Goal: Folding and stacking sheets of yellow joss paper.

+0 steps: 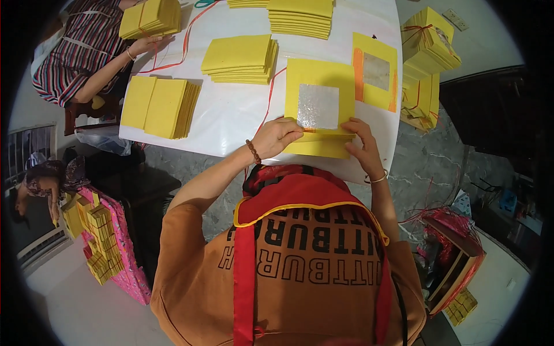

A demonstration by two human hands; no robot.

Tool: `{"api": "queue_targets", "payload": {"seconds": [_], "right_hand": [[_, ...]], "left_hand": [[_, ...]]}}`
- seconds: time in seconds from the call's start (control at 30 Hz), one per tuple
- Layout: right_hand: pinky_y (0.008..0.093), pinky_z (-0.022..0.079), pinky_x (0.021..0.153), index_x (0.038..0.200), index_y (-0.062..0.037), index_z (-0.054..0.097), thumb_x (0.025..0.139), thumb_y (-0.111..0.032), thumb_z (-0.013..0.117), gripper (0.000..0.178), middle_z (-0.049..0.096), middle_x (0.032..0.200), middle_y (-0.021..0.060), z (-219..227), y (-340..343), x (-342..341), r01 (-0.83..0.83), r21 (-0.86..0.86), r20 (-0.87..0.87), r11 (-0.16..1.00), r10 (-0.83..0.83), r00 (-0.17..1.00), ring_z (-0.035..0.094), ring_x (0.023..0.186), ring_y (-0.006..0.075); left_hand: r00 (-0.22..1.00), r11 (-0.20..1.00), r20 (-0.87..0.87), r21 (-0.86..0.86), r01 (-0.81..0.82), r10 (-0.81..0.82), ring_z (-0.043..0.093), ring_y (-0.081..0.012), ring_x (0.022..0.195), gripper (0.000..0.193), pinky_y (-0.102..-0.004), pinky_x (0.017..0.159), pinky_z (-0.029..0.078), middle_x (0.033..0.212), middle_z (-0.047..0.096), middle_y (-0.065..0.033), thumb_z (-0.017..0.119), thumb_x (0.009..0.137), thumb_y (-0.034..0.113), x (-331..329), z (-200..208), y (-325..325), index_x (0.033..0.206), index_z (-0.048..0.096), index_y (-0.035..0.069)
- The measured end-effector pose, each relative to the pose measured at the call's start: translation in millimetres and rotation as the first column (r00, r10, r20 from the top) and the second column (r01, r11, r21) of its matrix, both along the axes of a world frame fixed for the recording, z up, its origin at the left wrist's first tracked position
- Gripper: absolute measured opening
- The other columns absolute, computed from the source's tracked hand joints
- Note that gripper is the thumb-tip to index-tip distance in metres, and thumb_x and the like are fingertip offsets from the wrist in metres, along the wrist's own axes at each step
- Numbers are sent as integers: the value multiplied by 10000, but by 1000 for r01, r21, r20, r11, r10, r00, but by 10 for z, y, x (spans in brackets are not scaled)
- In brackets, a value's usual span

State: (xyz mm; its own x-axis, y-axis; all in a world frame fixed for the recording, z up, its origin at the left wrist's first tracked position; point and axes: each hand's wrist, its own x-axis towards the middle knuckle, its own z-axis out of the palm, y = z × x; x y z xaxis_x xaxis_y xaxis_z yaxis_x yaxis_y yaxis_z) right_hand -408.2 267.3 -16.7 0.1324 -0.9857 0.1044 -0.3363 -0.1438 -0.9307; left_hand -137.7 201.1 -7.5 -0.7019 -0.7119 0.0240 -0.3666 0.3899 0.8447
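A yellow paper sheet (319,70) with a silver square (318,106) lies before me at the table's front edge. Its near part shows a crosswise fold line. My left hand (280,137) pinches the sheet's left edge at that line, thumb against fingers, by a small orange strip (310,130). My right hand (365,149) is at the right edge, its thumb and fingers curled over the fold there. Right of it lies another yellow sheet (375,47) with a pale square and orange side bands.
Stacks of folded yellow paper (236,55) stand about the white table (225,109), with red string (186,43) between them. At the far left a person's hand (144,46) holds a tied bundle (151,18). Tied bundles (430,40) are piled beyond the right edge.
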Motion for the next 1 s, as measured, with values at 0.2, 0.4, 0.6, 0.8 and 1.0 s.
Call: {"api": "queue_targets", "payload": {"seconds": [0.2, 0.4, 0.6, 0.8, 1.0], "right_hand": [[366, 351, 1000, 1084, -79, 593, 655, -56, 725, 449, 554, 1152, 77, -68, 4, 56, 18, -51, -109, 999, -23, 994, 417, 1196, 280], [370, 338, 1016, 1100, -99, 588, 607, -73, 739, 516, 546, 1163, 71, -96, -35, 41, 5, -54, -171, 999, -14, 985, 404, 1209, 280], [378, 309, 1038, 1160, -111, 549, 637, -151, 758, 564, 513, 1212, 53, 22, 20, 10, -69, 65, 32, 996, 67, 997, 347, 1258, 276], [376, 337, 1001, 1025, -69, 608, 744, -117, 681, 295, 579, 1117, 51, -95, -4, 84, 34, -60, -130, 998, -42, 991, 410, 1203, 281], [370, 347, 983, 991, -52, 618, 772, -103, 650, 227, 596, 1083, 55, -128, -20, 99, 69, -80, -124, 994, -79, 989, 436, 1168, 279]], "left_hand": [[999, 990, 0, 133, -49, 49, 579, -257, 748, 150, -340, 725, 461, 773, 622, -101, 585, 837, 167, 1, -34, -8, 850, 626, 23], [999, 966, 33, 253, -47, 39, 482, -90, 621, 163, -244, 559, 399, 728, 565, -50, 585, 850, 132, -5, 16, -65, 884, 623, -23], [992, 960, 83, 256, -111, 92, 564, -207, 657, 177, -325, 695, 456, 678, 601, -85, 576, 821, 187, -9, 12, -43, 826, 625, 16], [999, 950, -34, -313, 3, -15, 588, -221, 772, 230, -302, 674, 478, 885, 600, -95, 544, 834, 67, -58, 47, 65, 1055, 607, 75], [977, 795, 107, -568, 211, -183, 590, -238, 847, 346, -352, 733, 478, 1072, 568, -64, 592, 740, 79, -37, 75, 62, 1079, 607, 150]]}}
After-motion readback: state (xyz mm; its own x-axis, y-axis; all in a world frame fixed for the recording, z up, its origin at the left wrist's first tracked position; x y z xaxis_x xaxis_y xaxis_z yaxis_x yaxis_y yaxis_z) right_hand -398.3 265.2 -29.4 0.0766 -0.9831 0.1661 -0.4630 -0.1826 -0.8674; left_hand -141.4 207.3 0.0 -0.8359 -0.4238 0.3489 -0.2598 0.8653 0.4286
